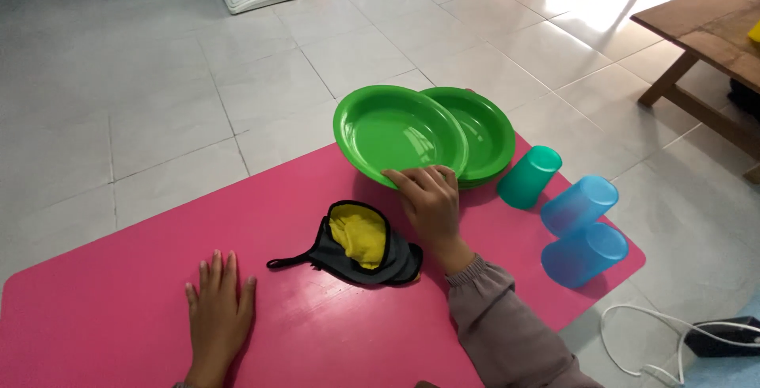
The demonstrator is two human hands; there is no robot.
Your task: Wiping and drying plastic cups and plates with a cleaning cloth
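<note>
Pink tabletop (pixel 119 309): green plates (pixel 475 131) stacked at 12 o'clock; teal cup (pixel 529 176) and two blue cups (pixel 582 230) lying at 3 o'clock; black-and-yellow cloth pouch (pixel 360 244) at centre; left hand (pixel 219 313) flat at 7 o'clock.

2 bright green plates (pixel 400 131) are seen on a pink desk (pixel 119 301). A black pouch (pixel 360 249) is lined in yellow. 1 teal cup (pixel 529 176) and 2 blue cups (pixel 582 230) are shown. The floor (pixel 119 79) is tiled white.

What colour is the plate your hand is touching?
Green. The right hand holds the top plate; the head view shows it.
</note>
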